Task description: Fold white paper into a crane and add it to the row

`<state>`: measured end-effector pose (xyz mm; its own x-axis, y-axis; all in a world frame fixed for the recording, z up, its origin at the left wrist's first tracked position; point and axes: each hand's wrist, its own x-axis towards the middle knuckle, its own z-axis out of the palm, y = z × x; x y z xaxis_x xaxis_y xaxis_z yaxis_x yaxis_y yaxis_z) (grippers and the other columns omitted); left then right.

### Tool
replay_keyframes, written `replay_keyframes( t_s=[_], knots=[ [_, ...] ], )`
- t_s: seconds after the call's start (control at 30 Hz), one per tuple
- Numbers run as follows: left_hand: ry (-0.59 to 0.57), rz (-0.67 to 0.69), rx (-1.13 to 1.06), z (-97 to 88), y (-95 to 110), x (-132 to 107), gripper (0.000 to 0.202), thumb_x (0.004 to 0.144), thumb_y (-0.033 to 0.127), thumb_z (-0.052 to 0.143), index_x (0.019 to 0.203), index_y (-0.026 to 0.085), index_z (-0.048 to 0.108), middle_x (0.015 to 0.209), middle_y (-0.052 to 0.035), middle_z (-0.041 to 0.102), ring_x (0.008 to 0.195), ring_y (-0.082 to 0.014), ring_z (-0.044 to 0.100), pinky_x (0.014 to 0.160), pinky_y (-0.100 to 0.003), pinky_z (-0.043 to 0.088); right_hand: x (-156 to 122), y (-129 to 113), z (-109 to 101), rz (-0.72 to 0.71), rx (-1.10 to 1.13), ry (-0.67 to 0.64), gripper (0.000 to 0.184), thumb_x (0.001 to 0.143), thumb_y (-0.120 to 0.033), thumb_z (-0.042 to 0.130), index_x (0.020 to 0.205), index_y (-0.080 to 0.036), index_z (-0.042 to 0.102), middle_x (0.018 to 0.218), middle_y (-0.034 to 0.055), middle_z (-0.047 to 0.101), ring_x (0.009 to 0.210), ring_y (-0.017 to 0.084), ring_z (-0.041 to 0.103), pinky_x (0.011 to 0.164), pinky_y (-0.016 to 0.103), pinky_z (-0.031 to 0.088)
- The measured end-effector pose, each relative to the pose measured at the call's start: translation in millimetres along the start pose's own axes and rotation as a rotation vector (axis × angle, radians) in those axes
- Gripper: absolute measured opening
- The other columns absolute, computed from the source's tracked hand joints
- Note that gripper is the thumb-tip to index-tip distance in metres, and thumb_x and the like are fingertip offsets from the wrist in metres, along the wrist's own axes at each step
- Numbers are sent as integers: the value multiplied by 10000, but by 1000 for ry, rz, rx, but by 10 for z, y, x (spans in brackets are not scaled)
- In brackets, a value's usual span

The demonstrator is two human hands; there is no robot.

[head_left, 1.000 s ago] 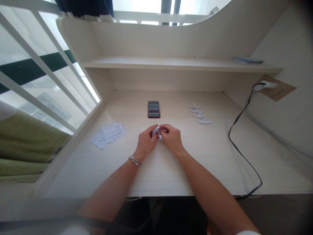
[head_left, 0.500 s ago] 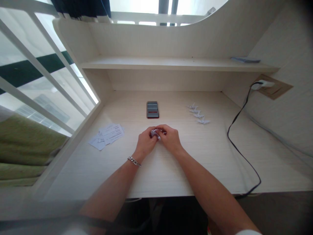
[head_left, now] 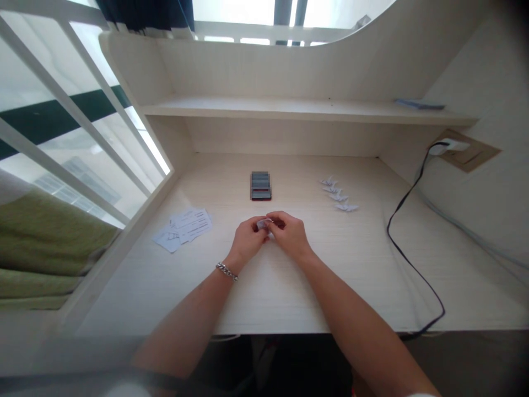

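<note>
My left hand [head_left: 247,241] and my right hand [head_left: 290,235] meet at the middle of a pale wooden desk [head_left: 264,286]. Both pinch a small folded piece of white paper [head_left: 263,224] between their fingertips, and most of the paper is hidden by the fingers. A chain bracelet [head_left: 226,271] circles my left wrist. Just beyond the hands a dark phone [head_left: 260,186] lies flat on the desk.
Several small folded paper figures [head_left: 338,194] lie in a row at the right back. Loose printed paper slips [head_left: 184,227] lie at the left. A black cable [head_left: 407,242] runs from a wall socket [head_left: 450,146] over the desk's right side. A shelf [head_left: 306,107] spans the back.
The paper has been pressed smaller between the fingertips, and the hands have closed tighter together over it. The hands stay in the same spot on the desk.
</note>
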<state>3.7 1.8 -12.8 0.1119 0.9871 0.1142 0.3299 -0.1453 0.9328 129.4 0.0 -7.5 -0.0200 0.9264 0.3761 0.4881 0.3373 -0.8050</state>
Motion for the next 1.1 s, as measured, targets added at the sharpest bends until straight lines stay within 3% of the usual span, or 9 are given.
replay_keyframes(
  t_s=[0.17,0.3,0.5,0.6,0.8,0.93,1.1],
  knots=[
    [33,-2,4,29,-23,-7,270,694,173,567,949,192,653,811,-39,695,640,-150,608,574,-243,490,1,14,-13,-6,-20,8,177,765,-222,547,912,-204,645,863,23,685,737,147,631,711,264,497],
    [27,-6,-9,11,-61,-10,256,676,177,585,923,194,652,763,-23,684,612,-137,596,575,-238,484,2,-6,-19,-51,-50,11,158,779,-227,542,885,-209,657,887,29,682,779,157,625,753,276,486],
    [43,-108,-292,-13,-112,45,206,666,238,619,846,145,653,636,-15,634,524,-105,551,499,-216,458,12,3,-11,45,145,-38,200,745,-323,598,884,-189,650,848,36,687,755,159,639,697,264,504],
    [61,-148,-353,5,-98,62,227,682,256,605,870,129,620,641,-17,625,520,-102,562,530,-248,494,35,65,-2,100,230,-41,239,759,-357,573,898,-177,649,841,42,688,766,164,640,698,278,510],
    [63,-196,-465,22,-41,49,225,668,239,621,856,116,604,702,-36,635,587,-116,599,603,-292,526,59,155,8,117,299,-32,187,725,-244,580,882,-167,646,841,45,681,758,160,635,697,292,519],
    [61,-195,-483,12,-56,49,239,652,227,640,862,114,626,671,-30,630,570,-115,589,555,-255,500,55,123,-6,90,343,-35,202,683,-179,584,876,-155,638,852,52,672,764,158,637,684,274,527],
    [60,-173,-449,4,-120,63,239,646,249,654,844,115,652,621,-13,614,527,-99,541,471,-196,414,65,106,-34,109,343,-144,258,641,-135,600,894,-156,640,881,54,667,711,151,637,638,267,528]
  ],
)
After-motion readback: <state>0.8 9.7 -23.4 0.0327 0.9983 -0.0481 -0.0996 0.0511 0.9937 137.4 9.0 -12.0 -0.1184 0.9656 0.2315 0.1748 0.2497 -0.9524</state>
